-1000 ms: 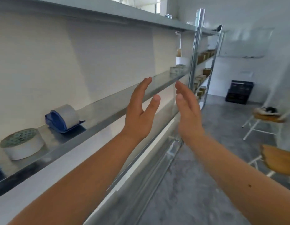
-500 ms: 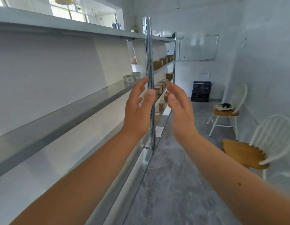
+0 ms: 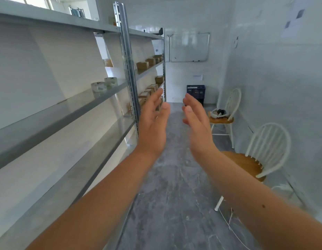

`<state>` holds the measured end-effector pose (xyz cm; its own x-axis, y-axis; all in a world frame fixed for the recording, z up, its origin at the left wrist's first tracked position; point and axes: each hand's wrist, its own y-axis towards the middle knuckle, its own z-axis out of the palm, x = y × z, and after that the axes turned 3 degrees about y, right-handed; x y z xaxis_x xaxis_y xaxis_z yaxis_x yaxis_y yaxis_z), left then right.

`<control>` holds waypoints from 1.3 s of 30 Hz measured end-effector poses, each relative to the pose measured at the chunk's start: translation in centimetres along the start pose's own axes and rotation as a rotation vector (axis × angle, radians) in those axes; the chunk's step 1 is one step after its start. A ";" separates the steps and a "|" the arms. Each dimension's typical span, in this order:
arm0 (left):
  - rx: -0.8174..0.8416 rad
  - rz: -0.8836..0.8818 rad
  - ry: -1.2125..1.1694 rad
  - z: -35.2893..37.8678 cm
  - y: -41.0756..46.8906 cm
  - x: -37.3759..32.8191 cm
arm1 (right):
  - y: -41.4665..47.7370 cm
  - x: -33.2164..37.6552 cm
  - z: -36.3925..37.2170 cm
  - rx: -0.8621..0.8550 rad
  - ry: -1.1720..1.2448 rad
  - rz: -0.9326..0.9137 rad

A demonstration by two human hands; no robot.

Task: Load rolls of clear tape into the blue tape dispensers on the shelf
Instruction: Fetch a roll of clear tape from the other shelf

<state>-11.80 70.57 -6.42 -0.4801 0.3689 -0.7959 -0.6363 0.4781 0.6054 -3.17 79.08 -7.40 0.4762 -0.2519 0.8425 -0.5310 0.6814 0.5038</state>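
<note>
Head view: both hands are raised, empty, palms facing each other, the left hand [image 3: 153, 127] and right hand [image 3: 198, 129] with fingers [image 3: 157, 98] loosely spread. Two clear tape rolls [image 3: 104, 85] sit on the shelf [image 3: 53, 114] well to the left of the left fingertips and farther off. No blue dispenser is in view. I judge the step is fetching a roll: walk closer, then reach left. Two white chairs [image 3: 265, 152] stand right of the fingers.
</note>
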 end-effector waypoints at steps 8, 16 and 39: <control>0.051 -0.045 -0.056 2.6 11.5 10.2 | 11.4 -7.6 -0.1 -0.110 -0.033 0.026; 0.148 -0.107 -0.085 3.4 23.7 19.1 | 23.2 -14.1 1.0 -0.151 -0.076 0.029; 0.102 -0.099 0.054 16.7 47.1 38.8 | 51.3 -31.4 -9.7 -0.082 0.014 0.062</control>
<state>-50.27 120.74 -8.69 -0.4518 0.2739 -0.8491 -0.6189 0.5892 0.5194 -38.61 128.60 -9.87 0.4542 -0.1979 0.8686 -0.5006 0.7498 0.4326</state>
